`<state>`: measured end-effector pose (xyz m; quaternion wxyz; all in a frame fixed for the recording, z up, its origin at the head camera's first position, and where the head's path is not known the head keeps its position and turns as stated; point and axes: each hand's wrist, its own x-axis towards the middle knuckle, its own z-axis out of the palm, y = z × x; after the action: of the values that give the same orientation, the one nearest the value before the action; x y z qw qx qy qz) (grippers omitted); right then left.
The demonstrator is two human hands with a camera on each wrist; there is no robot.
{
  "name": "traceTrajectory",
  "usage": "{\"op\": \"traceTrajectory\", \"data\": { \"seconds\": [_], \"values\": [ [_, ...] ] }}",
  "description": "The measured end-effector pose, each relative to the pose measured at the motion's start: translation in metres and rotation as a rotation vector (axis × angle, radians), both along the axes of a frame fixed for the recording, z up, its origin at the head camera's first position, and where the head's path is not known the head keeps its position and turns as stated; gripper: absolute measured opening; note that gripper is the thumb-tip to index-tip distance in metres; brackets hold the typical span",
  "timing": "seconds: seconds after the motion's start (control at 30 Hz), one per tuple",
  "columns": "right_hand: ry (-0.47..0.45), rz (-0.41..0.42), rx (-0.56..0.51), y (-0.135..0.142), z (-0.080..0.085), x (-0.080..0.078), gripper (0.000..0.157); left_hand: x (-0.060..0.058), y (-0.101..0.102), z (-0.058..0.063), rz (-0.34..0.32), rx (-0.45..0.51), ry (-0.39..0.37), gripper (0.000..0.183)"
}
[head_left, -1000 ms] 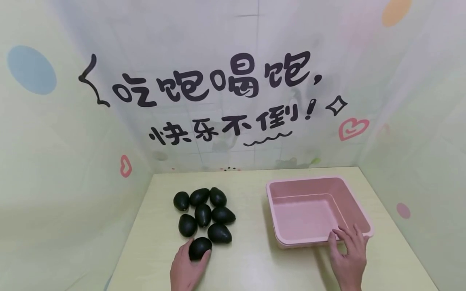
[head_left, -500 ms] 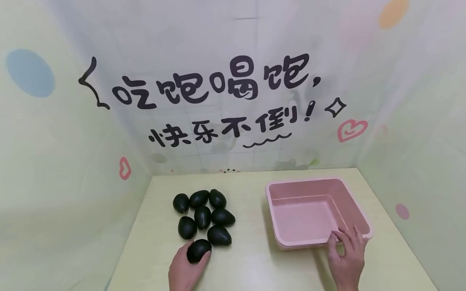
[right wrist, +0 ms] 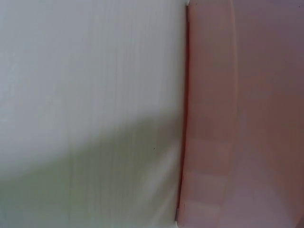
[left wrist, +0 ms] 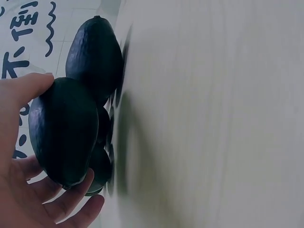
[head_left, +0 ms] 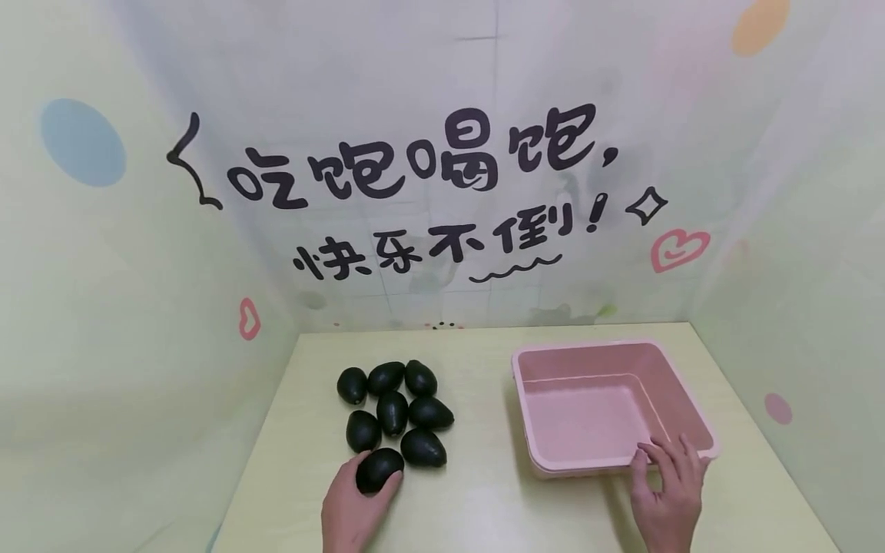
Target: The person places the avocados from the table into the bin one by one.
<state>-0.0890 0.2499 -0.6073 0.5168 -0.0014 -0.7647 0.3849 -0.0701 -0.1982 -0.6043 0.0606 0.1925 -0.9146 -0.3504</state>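
My left hand (head_left: 351,499) grips a dark avocado (head_left: 380,470), thumb on one side and fingers on the other. In the left wrist view the held avocado (left wrist: 66,128) overlaps others behind it, and its shadow falls on the table a little apart from it. Several more avocados (head_left: 392,413) lie grouped just beyond that hand. On the right, my right hand (head_left: 667,491) holds the near rim of a pink plastic basin (head_left: 588,465), thumb in front and fingers over the edge. The right wrist view shows the basin's outer wall (right wrist: 209,118) but not the hand.
The pale wooden table (head_left: 477,430) runs between the avocados and the basin. A printed fabric backdrop (head_left: 387,307) with black lettering closes off the back, and fabric walls stand at both sides.
The head view has shifted slightly, moving the scene to the right. Relative to the other avocados, the held one has moved a little left. The right hand stays at the basin's rim.
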Motion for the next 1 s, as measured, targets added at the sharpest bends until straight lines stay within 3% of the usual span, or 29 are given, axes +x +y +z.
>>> {"op": "traceTrajectory", "data": {
  "seconds": [0.7,0.83,1.0],
  "values": [
    [0.007,-0.002,0.005,-0.002,-0.001,-0.001,0.016,-0.009,-0.007,0.023,-0.097,-0.068,0.102,0.076],
    [-0.012,-0.007,0.019,-0.001,-0.002,0.001,0.021,-0.008,-0.006,0.026,-0.104,-0.079,0.123,0.076],
    [-0.066,0.016,0.065,0.004,-0.003,0.004,0.039,-0.009,-0.007,0.029,-0.112,-0.092,0.148,0.076]
  ]
}}
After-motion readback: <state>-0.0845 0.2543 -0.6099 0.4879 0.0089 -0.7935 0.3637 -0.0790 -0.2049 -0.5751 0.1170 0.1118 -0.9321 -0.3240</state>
